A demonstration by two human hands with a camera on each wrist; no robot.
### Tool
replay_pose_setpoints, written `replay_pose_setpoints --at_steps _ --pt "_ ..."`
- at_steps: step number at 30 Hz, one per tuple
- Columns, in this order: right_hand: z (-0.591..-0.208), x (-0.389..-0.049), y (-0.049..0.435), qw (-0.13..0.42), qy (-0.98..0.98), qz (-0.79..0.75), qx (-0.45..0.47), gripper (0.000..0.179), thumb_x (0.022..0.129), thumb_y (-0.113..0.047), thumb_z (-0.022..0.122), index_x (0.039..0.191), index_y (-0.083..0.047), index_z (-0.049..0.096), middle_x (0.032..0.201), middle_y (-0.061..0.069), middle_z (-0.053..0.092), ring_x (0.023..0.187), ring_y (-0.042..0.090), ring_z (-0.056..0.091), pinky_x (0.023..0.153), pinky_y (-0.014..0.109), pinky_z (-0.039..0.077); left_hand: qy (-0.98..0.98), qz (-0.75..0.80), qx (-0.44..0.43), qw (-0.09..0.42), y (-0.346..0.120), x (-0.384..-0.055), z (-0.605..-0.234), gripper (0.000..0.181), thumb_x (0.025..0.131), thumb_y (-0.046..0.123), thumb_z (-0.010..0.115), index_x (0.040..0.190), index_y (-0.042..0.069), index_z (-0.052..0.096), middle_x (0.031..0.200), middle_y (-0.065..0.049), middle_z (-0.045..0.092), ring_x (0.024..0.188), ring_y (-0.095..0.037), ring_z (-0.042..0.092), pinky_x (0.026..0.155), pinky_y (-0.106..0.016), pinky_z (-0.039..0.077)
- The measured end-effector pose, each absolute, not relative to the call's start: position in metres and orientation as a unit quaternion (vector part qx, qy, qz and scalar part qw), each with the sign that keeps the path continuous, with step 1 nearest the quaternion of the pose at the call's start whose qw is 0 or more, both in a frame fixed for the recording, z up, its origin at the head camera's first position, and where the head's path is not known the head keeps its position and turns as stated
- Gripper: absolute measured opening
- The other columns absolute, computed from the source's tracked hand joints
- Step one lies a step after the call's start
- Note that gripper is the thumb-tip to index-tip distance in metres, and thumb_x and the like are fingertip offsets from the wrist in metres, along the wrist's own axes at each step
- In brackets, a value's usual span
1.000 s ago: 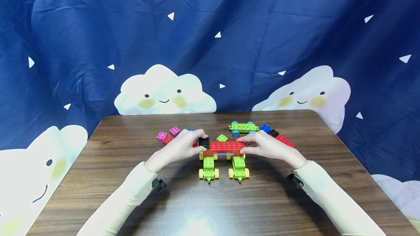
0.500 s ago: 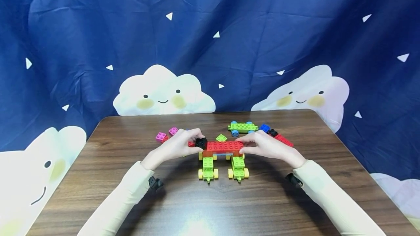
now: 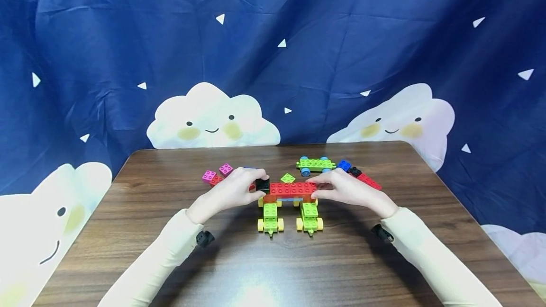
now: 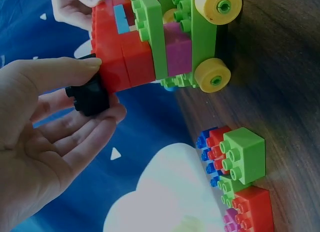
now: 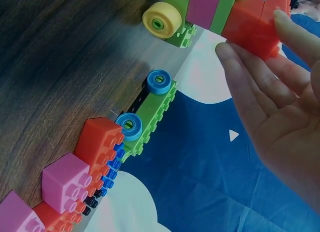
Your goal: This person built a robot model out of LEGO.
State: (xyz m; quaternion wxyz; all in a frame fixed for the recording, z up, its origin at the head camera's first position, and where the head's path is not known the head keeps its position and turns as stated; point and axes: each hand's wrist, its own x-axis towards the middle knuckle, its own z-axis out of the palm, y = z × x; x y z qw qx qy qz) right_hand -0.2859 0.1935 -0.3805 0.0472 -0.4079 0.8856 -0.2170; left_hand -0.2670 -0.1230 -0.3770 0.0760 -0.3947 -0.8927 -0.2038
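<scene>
My left hand [image 3: 232,189] pinches a black brick [image 4: 92,95] between thumb and fingers, at the left end of a row of red bricks [image 3: 293,188]. In the left wrist view the black brick sits right up against the red end, beyond the bricks beneath. The right hand [image 3: 347,190] grips the right end of the red row, thumb on the near side. Under the red bricks stand two lime-green wheeled bases [image 3: 270,224] with yellow wheels [image 4: 218,6]. A purple brick [image 4: 177,49] is stacked between green layers at the left.
Behind the build lie a lime brick [image 3: 287,178] and a green base with blue wheels [image 3: 315,165]. Pink bricks [image 3: 209,176] and red ones are at the back left. A blue brick [image 3: 343,165], a black one and a red one [image 3: 368,181] lie back right.
The black brick in my left hand tilted and shifted left half a second ago; now it is level again at the red row's end. The right hand has kept its place.
</scene>
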Motion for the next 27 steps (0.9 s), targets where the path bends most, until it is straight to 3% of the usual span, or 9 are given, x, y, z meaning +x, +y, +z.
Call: replay_pose_setpoints --at_steps 10,18,27 --pt "-0.3789 -0.2847 0.1937 0.052 0.893 -0.21 -0.395 0.045 0.092 -0.034 0.069 0.126 -0.006 0.067 0.119 0.007 0.073 0.105 0.016 0.07 0.087 0.035 0.058 -0.895 -0.226 -0.377 0.07 -0.1231 -0.2679 -0.3789 0.025 0.082 0.013 0.078 0.104 0.007 0.068 0.106 -0.007 0.075 0.084 -0.014 0.065 0.077 -0.029 0.054" --pt "-0.3788 -0.2854 0.1944 0.058 0.89 -0.213 -0.398 0.045 0.093 -0.034 0.068 0.127 -0.004 0.067 0.121 0.01 0.072 0.107 0.019 0.069 0.087 0.037 0.058 -0.894 -0.26 -0.359 0.071 -0.1228 -0.2665 -0.3861 0.029 0.082 0.012 0.079 0.108 0.005 0.066 0.1 -0.009 0.075 0.074 -0.019 0.064 0.065 -0.019 0.047" --pt "-0.3775 -0.2843 0.1921 0.067 0.895 -0.214 -0.385 0.046 0.092 -0.034 0.069 0.128 -0.006 0.066 0.124 0.008 0.071 0.112 0.02 0.068 0.091 0.038 0.057 -0.897 -0.261 -0.351 0.061 -0.1223 -0.267 -0.3834 0.029 0.081 0.012 0.08 0.105 0.006 0.067 0.096 -0.008 0.074 0.07 -0.02 0.063 0.063 -0.017 0.046"
